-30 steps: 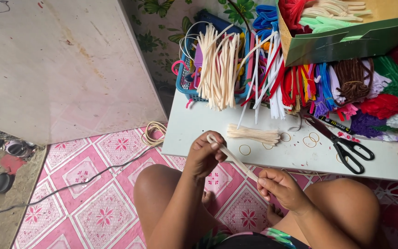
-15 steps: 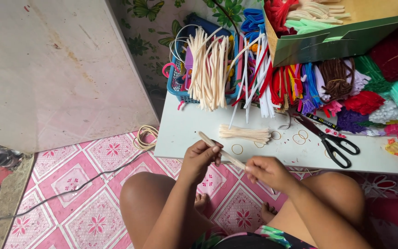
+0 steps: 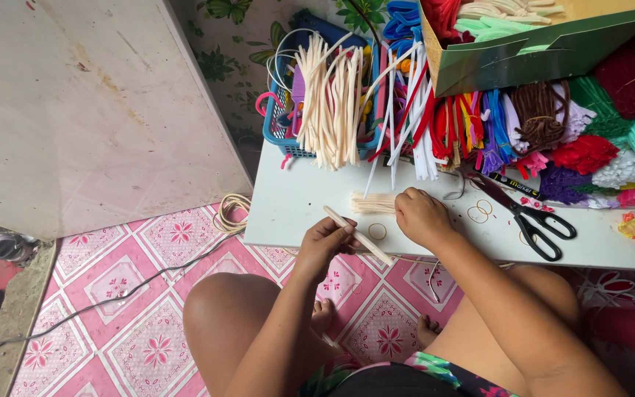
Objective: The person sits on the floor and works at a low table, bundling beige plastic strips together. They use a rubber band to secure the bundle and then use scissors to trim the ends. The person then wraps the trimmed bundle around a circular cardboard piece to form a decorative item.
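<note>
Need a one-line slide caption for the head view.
Left hand holds cream strips; right hand reaches a cream bundle on the white table.

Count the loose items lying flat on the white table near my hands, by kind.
Scissors: 1
Marker pen: 1
Rubber band rings: 3 visible
Small pile of cream sticks: 1
Total: 6; more may be hidden under the right hand.

A single head-worn view looks steeply down from above the seated person, close over the bare knees (image 3: 237,316) and the pink tiled floor (image 3: 126,294) near the bottom edge. It faces the white table (image 3: 295,213), with the blue basket (image 3: 277,132) and green box (image 3: 545,51) far behind.
</note>
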